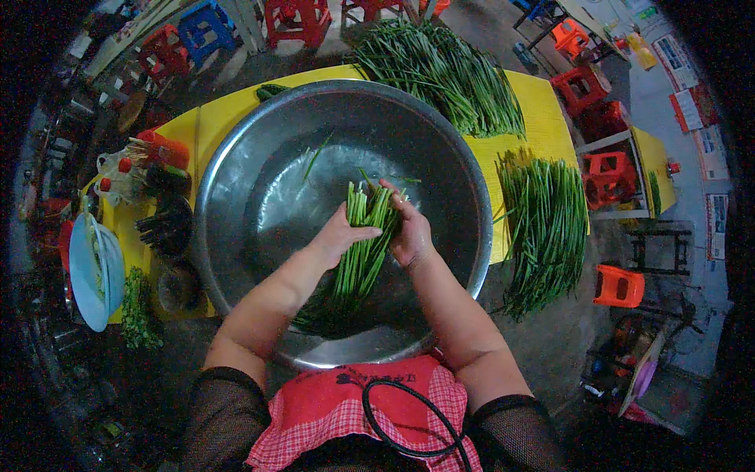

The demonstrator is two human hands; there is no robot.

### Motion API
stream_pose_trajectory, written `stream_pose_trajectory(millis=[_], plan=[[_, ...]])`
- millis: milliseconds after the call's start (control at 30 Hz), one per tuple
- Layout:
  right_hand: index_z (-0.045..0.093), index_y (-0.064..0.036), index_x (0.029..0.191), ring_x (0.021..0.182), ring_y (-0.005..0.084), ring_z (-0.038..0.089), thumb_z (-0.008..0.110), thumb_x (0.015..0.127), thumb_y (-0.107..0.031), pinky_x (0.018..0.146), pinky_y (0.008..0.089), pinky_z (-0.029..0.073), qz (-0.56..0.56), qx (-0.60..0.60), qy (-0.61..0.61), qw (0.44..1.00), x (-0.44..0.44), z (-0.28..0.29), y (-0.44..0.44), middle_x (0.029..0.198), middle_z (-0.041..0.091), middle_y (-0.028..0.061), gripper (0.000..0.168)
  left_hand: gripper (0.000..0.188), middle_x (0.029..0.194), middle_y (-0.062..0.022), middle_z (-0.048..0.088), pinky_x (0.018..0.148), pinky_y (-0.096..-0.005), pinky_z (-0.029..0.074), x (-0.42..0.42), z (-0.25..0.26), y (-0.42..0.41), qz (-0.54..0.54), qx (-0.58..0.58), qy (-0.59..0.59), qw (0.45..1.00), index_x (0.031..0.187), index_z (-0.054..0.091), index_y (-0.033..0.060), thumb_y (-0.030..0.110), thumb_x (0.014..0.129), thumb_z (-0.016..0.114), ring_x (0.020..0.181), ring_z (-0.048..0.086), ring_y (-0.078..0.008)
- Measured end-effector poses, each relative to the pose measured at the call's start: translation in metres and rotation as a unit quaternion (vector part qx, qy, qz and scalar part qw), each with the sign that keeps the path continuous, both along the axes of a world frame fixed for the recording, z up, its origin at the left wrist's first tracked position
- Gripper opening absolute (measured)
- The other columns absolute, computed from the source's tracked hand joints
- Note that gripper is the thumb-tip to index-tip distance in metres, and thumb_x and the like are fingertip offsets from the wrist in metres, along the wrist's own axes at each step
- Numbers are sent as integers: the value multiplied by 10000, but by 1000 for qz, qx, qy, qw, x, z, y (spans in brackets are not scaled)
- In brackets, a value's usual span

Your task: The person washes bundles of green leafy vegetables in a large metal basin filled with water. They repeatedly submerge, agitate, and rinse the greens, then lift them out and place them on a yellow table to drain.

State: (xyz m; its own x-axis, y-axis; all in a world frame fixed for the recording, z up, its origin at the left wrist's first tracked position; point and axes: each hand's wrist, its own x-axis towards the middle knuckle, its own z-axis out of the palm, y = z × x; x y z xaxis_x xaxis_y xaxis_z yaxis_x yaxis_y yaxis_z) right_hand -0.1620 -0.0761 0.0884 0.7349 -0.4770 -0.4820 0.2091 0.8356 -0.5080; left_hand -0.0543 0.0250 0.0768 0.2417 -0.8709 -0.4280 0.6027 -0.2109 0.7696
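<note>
A bundle of long green leafy stalks, which look like garlic chives [363, 259], is held over a large round metal basin [277, 135]. My left hand [342, 236] grips the bundle from the left, its thumb across the stalks. At the bundle's right side, my right hand [411, 227] touches the pale cut ends with its fingers; whether it grips any stalks I cannot tell. The dark leafy ends hang towards me, low in the basin. A few loose green pieces [318, 156] lie inside the basin.
The basin stands on a yellow table [537, 106]. Two heaps of chives lie beyond and right of it, one at the far edge [442, 76], one at the right [545, 230]. Pale blue plates [97, 271], leafy herbs [138, 307] and a red container [168, 150] are at the left.
</note>
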Motion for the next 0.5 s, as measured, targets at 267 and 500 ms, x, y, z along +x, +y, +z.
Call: stream_pose_trajectory(millis=[267, 500], plan=[[410, -68, 1332, 1204, 245, 464, 413, 949, -383, 1028, 382, 353, -29, -35, -24, 999, 5, -2, 4, 1329, 479, 105, 496, 678, 1204, -53, 535, 975, -353, 400, -18, -4, -3, -23, -27, -22, 999, 1286, 401, 65, -9, 691, 718, 1122, 513, -177], [350, -58, 1356, 1222, 303, 445, 325, 923, -572, 1031, 426, 345, -24, -25, -124, 992, 7, 13, 0, 1327, 467, 158, 673, 617, 1077, -184, 588, 890, -359, 449, -29, -5, 14, 43, 21, -403, 914, 1215, 412, 8, 153, 707, 730, 1019, 588, -309]])
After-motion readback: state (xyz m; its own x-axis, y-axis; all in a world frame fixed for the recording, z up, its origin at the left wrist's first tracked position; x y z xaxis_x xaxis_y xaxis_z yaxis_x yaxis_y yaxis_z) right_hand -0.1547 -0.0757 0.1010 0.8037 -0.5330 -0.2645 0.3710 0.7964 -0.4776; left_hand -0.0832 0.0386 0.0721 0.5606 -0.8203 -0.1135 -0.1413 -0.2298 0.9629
